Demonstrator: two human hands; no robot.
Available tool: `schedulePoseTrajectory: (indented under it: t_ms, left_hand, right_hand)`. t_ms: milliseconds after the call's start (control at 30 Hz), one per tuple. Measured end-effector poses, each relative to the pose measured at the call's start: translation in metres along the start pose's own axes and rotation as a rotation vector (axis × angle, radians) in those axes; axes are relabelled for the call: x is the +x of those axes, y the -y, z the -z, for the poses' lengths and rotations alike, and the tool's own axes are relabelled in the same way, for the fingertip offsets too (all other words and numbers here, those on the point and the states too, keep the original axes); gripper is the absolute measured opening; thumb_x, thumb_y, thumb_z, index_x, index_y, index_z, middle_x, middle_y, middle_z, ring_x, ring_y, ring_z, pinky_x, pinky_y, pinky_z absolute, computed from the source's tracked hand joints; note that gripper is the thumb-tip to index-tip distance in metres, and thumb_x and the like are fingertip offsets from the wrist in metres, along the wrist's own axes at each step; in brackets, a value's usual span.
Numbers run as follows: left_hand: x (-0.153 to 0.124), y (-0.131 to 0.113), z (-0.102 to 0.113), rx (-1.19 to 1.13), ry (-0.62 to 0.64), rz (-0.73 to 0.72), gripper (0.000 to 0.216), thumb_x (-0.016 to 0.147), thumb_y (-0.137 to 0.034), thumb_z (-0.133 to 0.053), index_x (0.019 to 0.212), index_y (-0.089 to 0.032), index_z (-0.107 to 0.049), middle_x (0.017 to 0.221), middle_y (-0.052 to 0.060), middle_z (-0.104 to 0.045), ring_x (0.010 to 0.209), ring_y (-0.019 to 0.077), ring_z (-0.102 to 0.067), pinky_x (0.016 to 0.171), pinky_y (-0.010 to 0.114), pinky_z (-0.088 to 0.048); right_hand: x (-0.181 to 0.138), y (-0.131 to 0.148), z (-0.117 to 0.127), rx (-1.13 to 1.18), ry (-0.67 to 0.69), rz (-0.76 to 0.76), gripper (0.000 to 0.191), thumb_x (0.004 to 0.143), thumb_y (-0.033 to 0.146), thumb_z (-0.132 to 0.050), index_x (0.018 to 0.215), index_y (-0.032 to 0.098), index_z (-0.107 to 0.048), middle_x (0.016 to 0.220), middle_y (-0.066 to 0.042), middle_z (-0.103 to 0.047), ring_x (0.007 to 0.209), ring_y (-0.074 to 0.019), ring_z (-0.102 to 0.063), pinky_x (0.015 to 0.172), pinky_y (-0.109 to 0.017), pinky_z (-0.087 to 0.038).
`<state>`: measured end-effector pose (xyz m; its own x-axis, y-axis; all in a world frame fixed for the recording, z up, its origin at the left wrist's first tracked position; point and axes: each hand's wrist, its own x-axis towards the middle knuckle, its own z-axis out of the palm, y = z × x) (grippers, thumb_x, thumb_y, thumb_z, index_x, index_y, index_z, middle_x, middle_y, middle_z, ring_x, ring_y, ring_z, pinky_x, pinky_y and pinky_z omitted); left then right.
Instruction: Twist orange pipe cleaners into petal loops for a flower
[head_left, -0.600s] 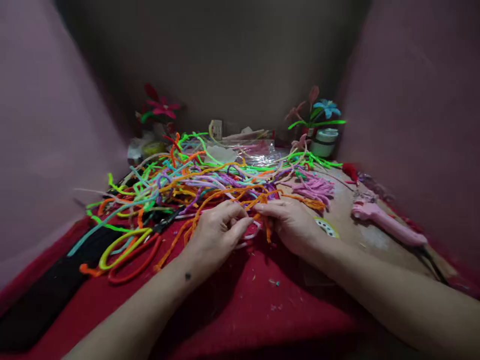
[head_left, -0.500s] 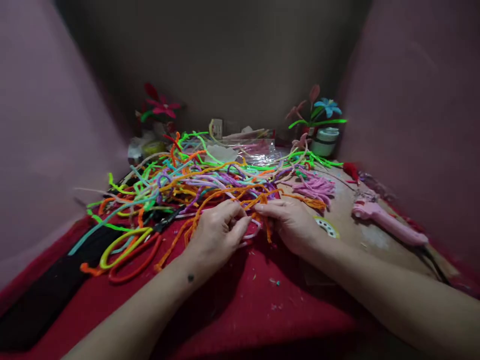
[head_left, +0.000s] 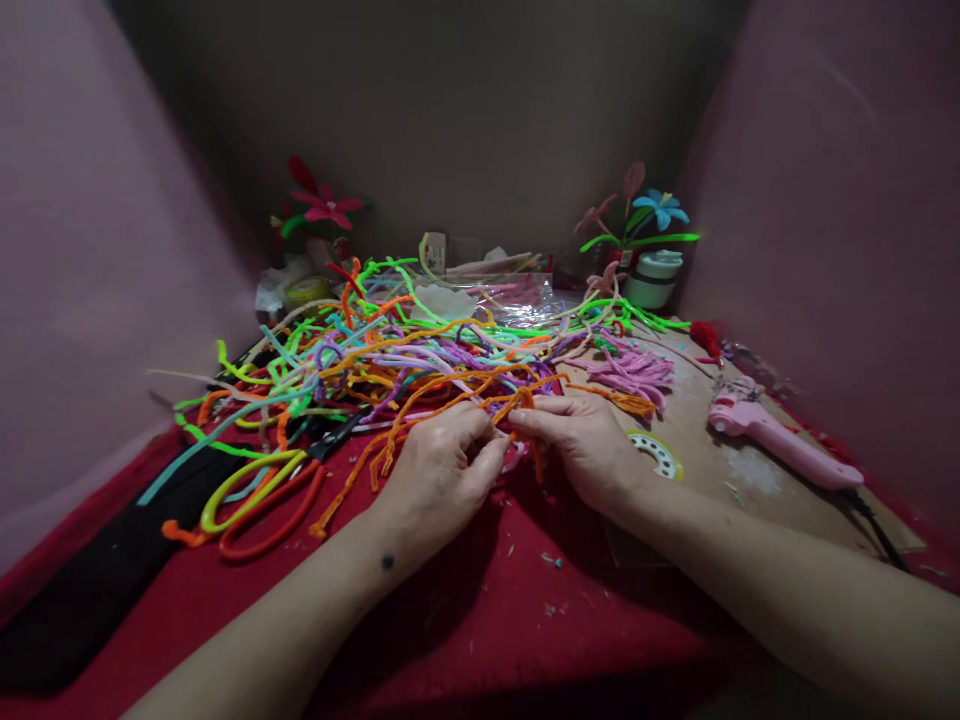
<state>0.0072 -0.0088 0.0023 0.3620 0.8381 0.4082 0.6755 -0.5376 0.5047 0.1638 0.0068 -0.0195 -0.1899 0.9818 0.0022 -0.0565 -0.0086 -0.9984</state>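
Close together at the front edge of a heap of coloured pipe cleaners [head_left: 420,355] are both my hands. My right hand [head_left: 589,440] pinches a bent orange pipe cleaner [head_left: 526,402], whose short end hangs below the fingers. My left hand [head_left: 454,465] has its thumb and fingertips pressed together just left of it; what lies between them is mostly hidden. Part of a pale pink loop [head_left: 515,457] shows between the hands. More orange pipe cleaners [head_left: 360,475] trail to the left of my left hand.
Scissors [head_left: 281,500] with yellow and red handles lie at the left. On the board [head_left: 750,480] at the right rest a pink glue gun [head_left: 784,435], a round white-and-yellow ring [head_left: 654,455] and a pink bundle [head_left: 634,375]. Pipe-cleaner flowers [head_left: 660,208] and a lidded jar [head_left: 654,278] stand behind.
My left hand has shifted slightly right, closer to my right hand. The pale pink loop between them shows less now. My right hand keeps its pinch on the orange pipe cleaner.
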Motion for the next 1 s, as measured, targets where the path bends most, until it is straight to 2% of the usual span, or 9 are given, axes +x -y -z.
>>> schedulePoseTrajectory:
  t_ms: [133, 300, 500, 567, 633, 700, 800, 900, 1000]
  left_hand:
    - [-0.002, 0.000, -0.002, 0.091, -0.040, -0.056, 0.020, 0.079, -0.013, -0.049, 0.059, -0.016, -0.047, 0.061, -0.002, -0.049, 0.053, 0.0082, -0.043, 0.054, 0.021, -0.034]
    - [-0.007, 0.000, -0.011, 0.259, -0.053, -0.121, 0.017, 0.082, -0.016, -0.045, 0.066, -0.016, -0.050, 0.067, 0.002, -0.052, 0.059, 0.0123, -0.049, 0.058, 0.024, -0.040]
    - [-0.010, 0.003, -0.017, 0.364, -0.045, -0.187, 0.020, 0.088, -0.018, -0.039, 0.073, -0.015, -0.053, 0.071, 0.004, -0.055, 0.065, 0.0143, -0.055, 0.062, 0.026, -0.046]
    - [-0.010, 0.005, -0.015, 0.278, -0.067, -0.239, 0.015, 0.088, -0.021, -0.044, 0.078, -0.015, -0.053, 0.073, 0.003, -0.056, 0.066, 0.0137, -0.055, 0.063, 0.025, -0.046]
    - [-0.009, 0.007, -0.013, 0.114, -0.062, -0.225, 0.006, 0.084, -0.022, -0.052, 0.086, -0.016, -0.053, 0.074, 0.001, -0.058, 0.066, 0.0123, -0.056, 0.062, 0.024, -0.046]
    - [-0.008, 0.007, -0.009, -0.073, -0.028, -0.134, 0.014, 0.080, -0.019, -0.058, 0.093, -0.017, -0.052, 0.076, -0.001, -0.058, 0.066, 0.0107, -0.056, 0.063, 0.022, -0.047]
    - [-0.006, 0.004, -0.006, -0.382, 0.022, 0.010, 0.021, 0.079, -0.013, -0.057, 0.098, -0.020, -0.051, 0.077, -0.002, -0.058, 0.066, 0.0092, -0.057, 0.064, 0.022, -0.048]
    - [-0.001, -0.002, -0.002, -0.711, 0.035, 0.146, 0.036, 0.075, -0.012, -0.059, 0.107, -0.020, -0.045, 0.071, -0.004, -0.056, 0.060, 0.0095, -0.058, 0.057, 0.022, -0.049]
    - [0.004, -0.007, 0.000, -0.854, 0.047, 0.295, 0.052, 0.072, -0.012, -0.062, 0.117, -0.019, -0.038, 0.063, -0.008, -0.052, 0.049, 0.0091, -0.055, 0.048, 0.021, -0.047]
  right_hand:
    - [-0.002, 0.003, -0.001, -0.049, 0.018, 0.061, 0.025, 0.074, 0.032, -0.060, 0.056, 0.015, -0.056, 0.050, 0.005, -0.044, 0.045, -0.0063, -0.036, 0.043, -0.021, -0.027]
    - [-0.004, 0.002, -0.003, -0.151, -0.021, 0.203, 0.031, 0.075, 0.027, -0.061, 0.050, 0.015, -0.047, 0.052, 0.005, -0.037, 0.052, -0.0070, -0.032, 0.049, -0.022, -0.029]
    - [-0.008, 0.002, -0.004, -0.152, 0.014, 0.262, 0.029, 0.077, 0.026, -0.059, 0.051, 0.015, -0.052, 0.056, 0.003, -0.043, 0.057, -0.0084, -0.039, 0.056, -0.023, -0.033]
    - [-0.007, 0.003, -0.003, -0.089, 0.026, 0.181, 0.026, 0.077, 0.029, -0.059, 0.055, 0.015, -0.056, 0.055, 0.003, -0.046, 0.054, -0.0083, -0.040, 0.052, -0.023, -0.033]
    - [-0.005, 0.002, -0.001, 0.004, 0.043, 0.052, 0.024, 0.076, 0.032, -0.060, 0.059, 0.015, -0.057, 0.051, 0.004, -0.046, 0.046, -0.0074, -0.039, 0.046, -0.022, -0.030]
    - [-0.003, 0.000, 0.000, 0.082, 0.050, -0.031, 0.024, 0.074, 0.035, -0.062, 0.061, 0.015, -0.058, 0.049, 0.004, -0.047, 0.041, -0.0067, -0.037, 0.041, -0.022, -0.027]
    - [-0.001, -0.003, 0.000, 0.143, 0.063, -0.050, 0.022, 0.071, 0.034, -0.065, 0.063, 0.015, -0.059, 0.049, 0.003, -0.051, 0.039, -0.0069, -0.040, 0.041, -0.022, -0.029]
    - [-0.001, -0.003, -0.001, 0.175, 0.103, -0.067, 0.021, 0.072, 0.033, -0.065, 0.066, 0.014, -0.063, 0.051, 0.002, -0.054, 0.041, -0.0074, -0.043, 0.043, -0.022, -0.032]
    - [-0.002, -0.001, -0.002, 0.176, 0.126, -0.062, 0.023, 0.072, 0.034, -0.064, 0.064, 0.013, -0.063, 0.051, 0.001, -0.055, 0.042, -0.0072, -0.044, 0.043, -0.022, -0.033]
